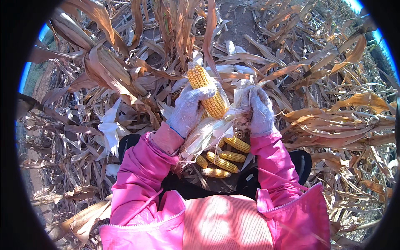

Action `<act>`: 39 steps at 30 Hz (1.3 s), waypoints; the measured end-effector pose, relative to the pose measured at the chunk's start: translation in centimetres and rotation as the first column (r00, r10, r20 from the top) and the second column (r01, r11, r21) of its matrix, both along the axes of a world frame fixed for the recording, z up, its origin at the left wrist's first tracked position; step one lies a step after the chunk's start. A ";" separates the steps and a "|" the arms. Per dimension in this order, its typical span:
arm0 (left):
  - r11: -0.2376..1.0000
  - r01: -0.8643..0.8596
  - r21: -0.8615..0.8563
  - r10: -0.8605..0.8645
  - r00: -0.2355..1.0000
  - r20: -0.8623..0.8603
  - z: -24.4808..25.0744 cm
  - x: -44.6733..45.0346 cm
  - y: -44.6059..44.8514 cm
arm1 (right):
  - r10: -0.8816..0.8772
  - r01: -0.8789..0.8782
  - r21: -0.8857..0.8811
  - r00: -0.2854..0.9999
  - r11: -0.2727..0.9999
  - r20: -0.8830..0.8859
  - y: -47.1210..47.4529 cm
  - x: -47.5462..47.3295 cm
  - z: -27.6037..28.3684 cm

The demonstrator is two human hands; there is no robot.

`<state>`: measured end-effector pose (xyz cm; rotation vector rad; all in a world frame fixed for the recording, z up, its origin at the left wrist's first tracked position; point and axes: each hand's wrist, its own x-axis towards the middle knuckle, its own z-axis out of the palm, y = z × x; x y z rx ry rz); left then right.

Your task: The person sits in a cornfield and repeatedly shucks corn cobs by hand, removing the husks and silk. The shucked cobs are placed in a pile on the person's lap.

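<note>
An ear of yellow corn (202,78) is gripped in my left hand (190,103), which wears a white knitted glove. Its upper kernels are bare and its tip points away from me. Pale husk (215,126) hangs loose around the lower end and trails towards my lap. My right hand (261,107), gloved the same way, pinches a bunch of peeled husk (242,95) just right of the ear. Several husked ears (222,162) lie on the ground between my legs, partly covered by the hanging husk.
A thick dry corn stalk (109,67) leans across the upper left. Standing dry leaves (175,34) rise straight ahead. Fallen stalks (347,126) lie at the right. White husk (109,126) rests on the litter left of me. Bare soil (239,23) shows farther ahead.
</note>
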<state>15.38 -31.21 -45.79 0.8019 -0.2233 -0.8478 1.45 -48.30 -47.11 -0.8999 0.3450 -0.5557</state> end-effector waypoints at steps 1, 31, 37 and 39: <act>1.000 -0.006 -0.021 0.006 0.999 0.045 -0.1 0.0 0.0 | -0.053 0.051 -0.032 0.995 0.998 -0.081 0.2 0.0 -0.5; 0.920 0.121 0.373 -0.380 0.514 0.769 2.1 -3.4 0.2 | 0.178 -0.357 -0.908 0.930 0.220 -0.322 4.3 -1.2 -9.0; 0.826 0.047 0.562 -0.537 -0.238 0.809 1.8 -6.6 0.5 | 0.082 -0.475 -0.876 0.879 0.078 -0.470 5.6 -1.5 -9.5; 0.755 0.095 0.648 -0.650 -0.017 0.760 1.7 -6.1 0.3 | -0.017 -0.579 -0.815 0.815 -0.026 -0.579 6.1 -2.0 -9.2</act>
